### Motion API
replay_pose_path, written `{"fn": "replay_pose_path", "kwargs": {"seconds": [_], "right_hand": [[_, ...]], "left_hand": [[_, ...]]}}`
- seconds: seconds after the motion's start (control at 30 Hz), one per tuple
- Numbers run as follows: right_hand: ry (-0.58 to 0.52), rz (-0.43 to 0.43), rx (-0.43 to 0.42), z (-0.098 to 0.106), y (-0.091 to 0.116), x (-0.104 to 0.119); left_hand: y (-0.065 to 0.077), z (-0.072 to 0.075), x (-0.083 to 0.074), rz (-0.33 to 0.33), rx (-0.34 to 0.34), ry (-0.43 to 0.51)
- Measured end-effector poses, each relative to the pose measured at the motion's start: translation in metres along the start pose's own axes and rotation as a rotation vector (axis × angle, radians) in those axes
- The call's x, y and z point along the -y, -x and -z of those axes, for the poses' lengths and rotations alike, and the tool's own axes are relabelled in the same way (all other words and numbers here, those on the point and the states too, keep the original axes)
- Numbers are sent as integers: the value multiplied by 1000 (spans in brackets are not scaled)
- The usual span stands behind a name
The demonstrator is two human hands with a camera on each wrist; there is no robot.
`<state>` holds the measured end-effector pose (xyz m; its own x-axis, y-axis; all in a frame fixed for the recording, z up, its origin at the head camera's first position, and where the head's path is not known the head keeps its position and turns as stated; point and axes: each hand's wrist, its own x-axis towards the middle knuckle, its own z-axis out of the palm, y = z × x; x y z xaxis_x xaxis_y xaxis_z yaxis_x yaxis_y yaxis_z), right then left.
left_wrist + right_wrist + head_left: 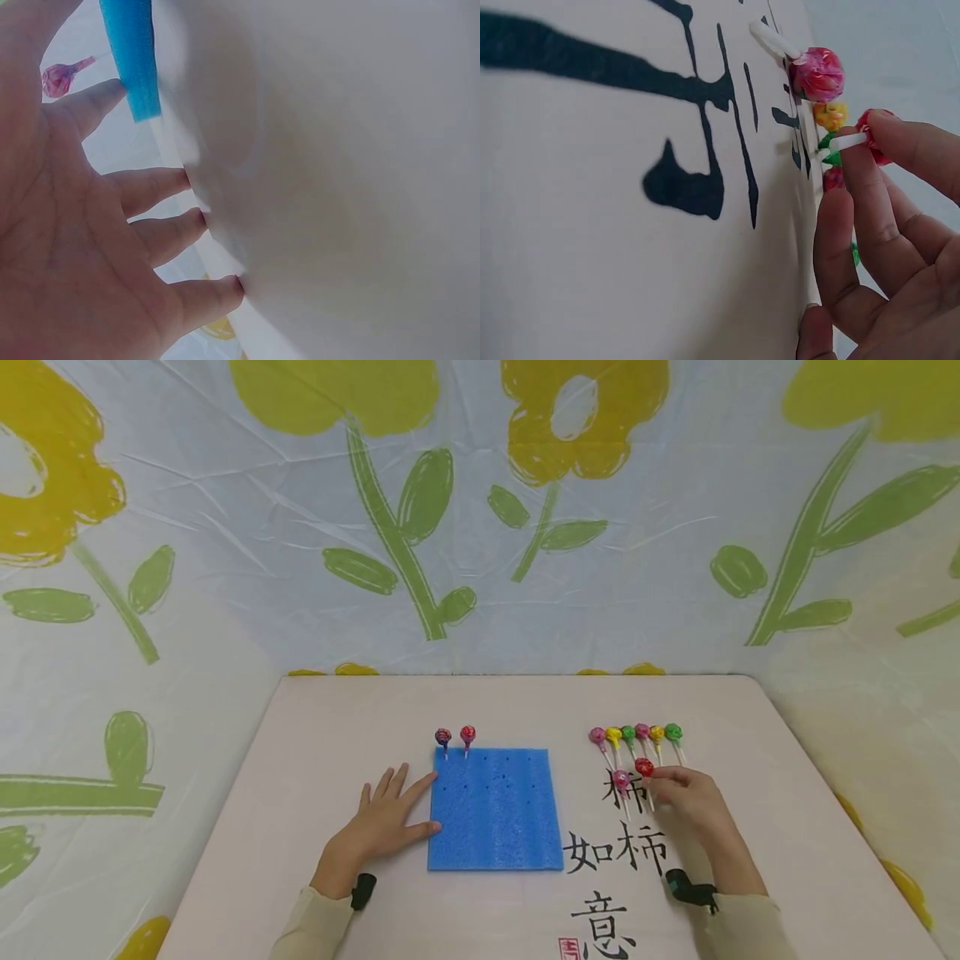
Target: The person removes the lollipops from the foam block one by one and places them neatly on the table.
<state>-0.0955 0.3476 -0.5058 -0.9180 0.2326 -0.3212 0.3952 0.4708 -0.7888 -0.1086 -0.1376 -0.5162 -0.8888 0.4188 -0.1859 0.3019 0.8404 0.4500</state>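
My right hand [692, 800] pinches a red-wrapped lollipop [644, 767] between thumb and index finger; its white stick points back toward the camera in the right wrist view. Beside it on the table lies a pink lollipop [621, 779]. My left hand [384, 821] lies with fingers spread at the left edge of a blue foam board [495, 827], thumb and index fingertip right at that edge. Small holes dot the board. Two lollipops stand in its back row near the left corner: a dark purple-red one [443, 737] and a red one [468, 733].
Behind my right hand, several lollipops lie in a row, among them a yellow one [613, 734] and a green one [673, 732]. Black brush characters [604, 927] mark the pale table [360, 718]. A flowered cloth [637, 593] hangs behind the table.
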Motion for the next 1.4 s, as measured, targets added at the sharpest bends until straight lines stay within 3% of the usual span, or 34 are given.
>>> {"fn": "replay_pose_path", "kwargs": {"seconds": [0.27,0.8,1.4], "right_hand": [[132,38,-34,-6,-1,0],[228,38,-59,-10,2,4],[211,57,-36,-4,10,10]], "left_hand": [[1,2,-1,-7,-3,7],[0,4,-1,-14,4,-2],[0,1,1,0,17,-4]]}}
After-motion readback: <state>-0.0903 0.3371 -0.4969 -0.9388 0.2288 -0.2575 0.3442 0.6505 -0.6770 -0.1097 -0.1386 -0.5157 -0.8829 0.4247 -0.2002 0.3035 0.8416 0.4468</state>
